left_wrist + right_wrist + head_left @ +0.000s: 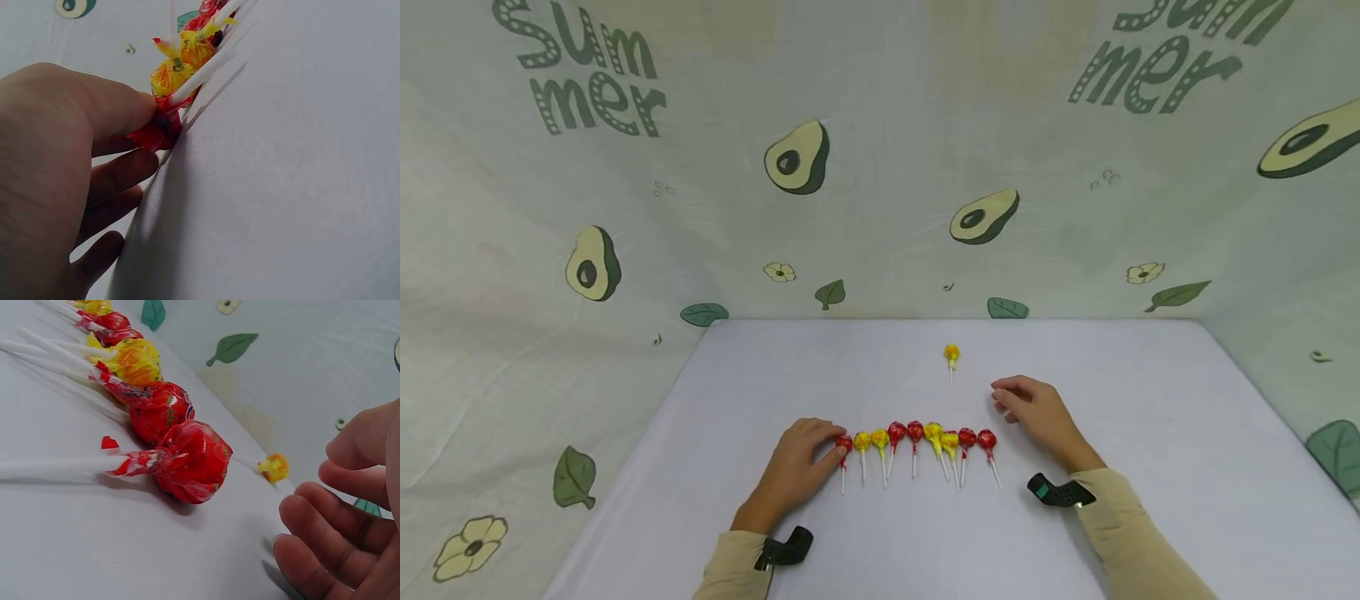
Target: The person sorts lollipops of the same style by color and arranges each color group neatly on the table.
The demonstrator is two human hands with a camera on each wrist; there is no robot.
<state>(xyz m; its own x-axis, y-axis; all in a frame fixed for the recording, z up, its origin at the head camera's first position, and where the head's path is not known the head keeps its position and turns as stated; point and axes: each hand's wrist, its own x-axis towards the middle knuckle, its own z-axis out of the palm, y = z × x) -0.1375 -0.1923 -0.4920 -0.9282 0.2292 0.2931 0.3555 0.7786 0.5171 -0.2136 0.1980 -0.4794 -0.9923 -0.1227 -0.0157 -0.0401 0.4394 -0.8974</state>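
A row of red and yellow wrapped lollipops lies on the white table, sticks pointing toward me. At the row's left end my left hand (pixel 800 461) pinches a red lollipop (pixel 164 125) between thumb and fingers, its white stick angled out past the thumb. Beside it lie two yellow lollipops (pixel 871 440). My right hand (pixel 1037 414) hovers to the right of the row, fingers loosely bent and holding nothing. Nearest to it is the red lollipop (pixel 195 461) at the right end. A single yellow lollipop (pixel 952 353) lies farther back, apart from the row.
The white table (pixel 1150 400) ends at a back edge against a hanging cloth (pixel 880 125) printed with avocados, leaves and lettering. Each wrist wears a black camera band, the right one (pixel 1060 492) close to the tabletop.
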